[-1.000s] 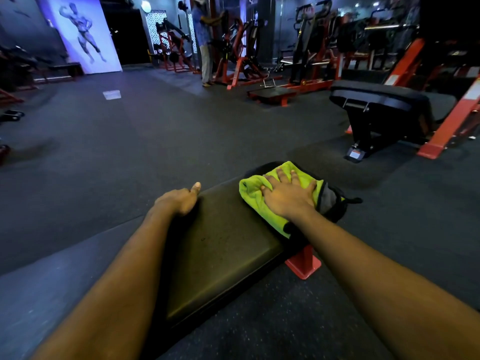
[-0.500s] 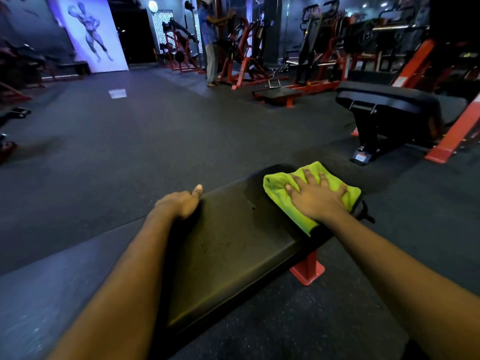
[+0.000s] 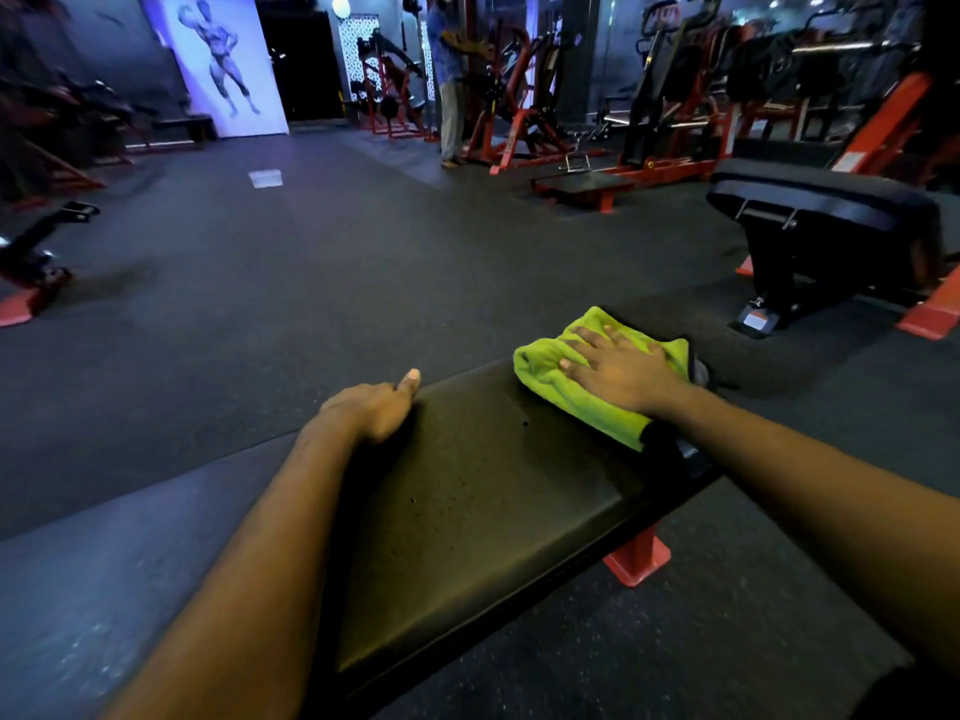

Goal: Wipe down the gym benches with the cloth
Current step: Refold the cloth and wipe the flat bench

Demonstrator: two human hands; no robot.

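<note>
Two hazards, nearer one: the close stretch of the worktop [image 3: 483, 485] shows dull specks. It is likely to be missed if strokes are confined to the far end.
Hazard, farther one: the cloth [image 3: 540, 379] lies at the far end of the pad with its edge at the lip. A stroke carried further outward could push it off onto the floor [image 3: 311, 283], because it is only pressed, not pinched.
Hazard, support: weight leaned on one long edge could let the bracing palm slip off the smooth pad.
Left hand [image 3: 371, 410]: set on the left long edge about midway along. The fingers curl over the side and out of sight in a bracing hold, with the thumb extended along the top and the forearm straight.
Right hand [image 3: 621, 374]: flat on the cloth, palm down, fingers straight and spread. It presses without clutching, the arm reaching long.
Cloth position: bunched and folded, lime green, under the right palm on the far end of the pad.
Red foot [image 3: 636, 561]: planted on the floor beneath the right side.
Second bench [image 3: 826, 210]: well apart, far right. Whether it has been wiped cannot be told.
</note>
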